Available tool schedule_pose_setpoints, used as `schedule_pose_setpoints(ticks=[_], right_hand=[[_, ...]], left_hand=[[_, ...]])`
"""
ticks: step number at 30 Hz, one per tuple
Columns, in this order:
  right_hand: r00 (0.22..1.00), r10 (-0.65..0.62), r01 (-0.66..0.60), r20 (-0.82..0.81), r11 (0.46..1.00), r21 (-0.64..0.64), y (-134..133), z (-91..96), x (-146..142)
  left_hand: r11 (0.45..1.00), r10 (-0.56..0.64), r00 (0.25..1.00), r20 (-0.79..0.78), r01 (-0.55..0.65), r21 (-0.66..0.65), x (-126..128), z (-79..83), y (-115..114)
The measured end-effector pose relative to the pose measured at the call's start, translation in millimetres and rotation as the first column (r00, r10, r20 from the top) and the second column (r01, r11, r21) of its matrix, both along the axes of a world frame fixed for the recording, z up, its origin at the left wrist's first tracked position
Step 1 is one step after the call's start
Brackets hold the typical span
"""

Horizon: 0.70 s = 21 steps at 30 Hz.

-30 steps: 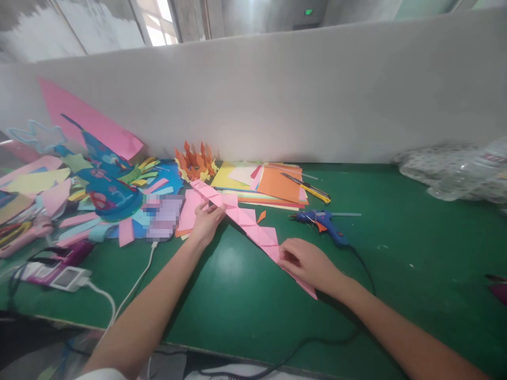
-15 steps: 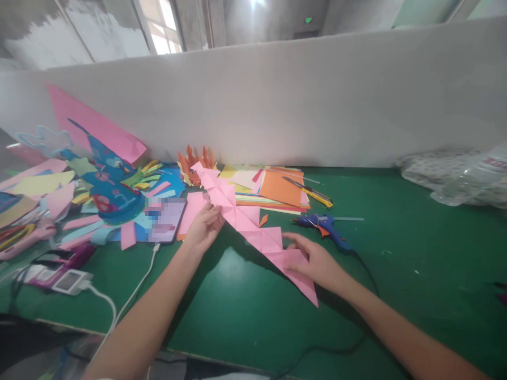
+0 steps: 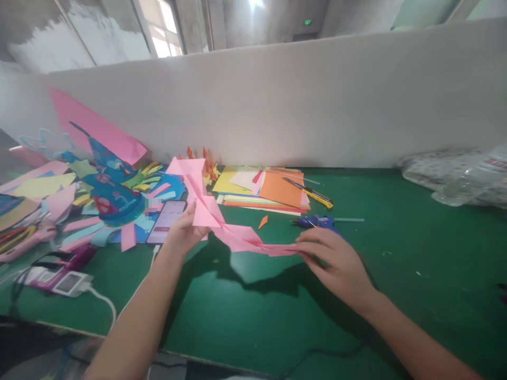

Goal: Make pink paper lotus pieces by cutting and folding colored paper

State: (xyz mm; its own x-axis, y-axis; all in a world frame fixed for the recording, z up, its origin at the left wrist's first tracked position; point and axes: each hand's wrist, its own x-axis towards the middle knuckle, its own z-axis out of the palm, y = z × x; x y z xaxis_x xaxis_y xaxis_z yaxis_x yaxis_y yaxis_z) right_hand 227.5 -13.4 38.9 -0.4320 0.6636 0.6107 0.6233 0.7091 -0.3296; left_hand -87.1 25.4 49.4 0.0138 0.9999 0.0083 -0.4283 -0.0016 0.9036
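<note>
A folded pink paper strip (image 3: 237,236), creased into zigzag facets, hangs between both hands above the green table (image 3: 245,316). My left hand (image 3: 186,229) is closed on its left part, with the wide end rising above the fingers. The tapered right end is pinched in the fingertips of my right hand (image 3: 330,258). Behind my right hand lies a blue glue gun (image 3: 312,221), its handle mostly covered. A small orange paper diamond (image 3: 263,221) rests on the table behind the strip. Beyond my left hand a phone (image 3: 164,219) lies with its screen lit.
Stacked coloured paper (image 3: 285,187) and a yellow utility knife (image 3: 319,199) lie at the back. An orange paper crown (image 3: 212,163) stands behind the strip. Left are a blue party hat (image 3: 114,192), paper scraps and a power bank (image 3: 71,281). A plastic bottle (image 3: 471,179) lies right.
The pink strip has swung and twisted from a slanting flat pose into a curve. My right hand has moved right and up to its tip, my left hand slightly left.
</note>
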Motion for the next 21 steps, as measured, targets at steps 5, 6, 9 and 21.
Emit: schedule_pose_setpoints(ticks=[5, 6, 9, 21], right_hand=[[0.992, -0.110, 0.094, 0.067, 0.973, 0.211, -1.7, -1.3, 3.4], [0.990, -0.106, 0.085, 0.087, 0.971, 0.223, -2.1, -3.8, 3.9], [0.985, -0.108, 0.073, 0.132, 0.966, 0.247, -3.8, -14.3, 5.2], [0.964, -0.263, 0.244, 0.028, 0.927, 0.283, 6.1, -22.0, 24.9]], left_hand=[[0.935, -0.355, 0.931, -0.088, 0.355, -0.008, -12.4, 0.5, -11.7], [0.896, -0.444, 0.888, -0.115, 0.441, -0.049, -13.9, 0.7, -13.2], [0.793, -0.609, 0.767, -0.201, 0.595, -0.129, -14.1, 1.2, -14.5], [0.649, -0.738, 0.546, -0.396, 0.736, -0.194, 9.6, -10.0, -7.3]])
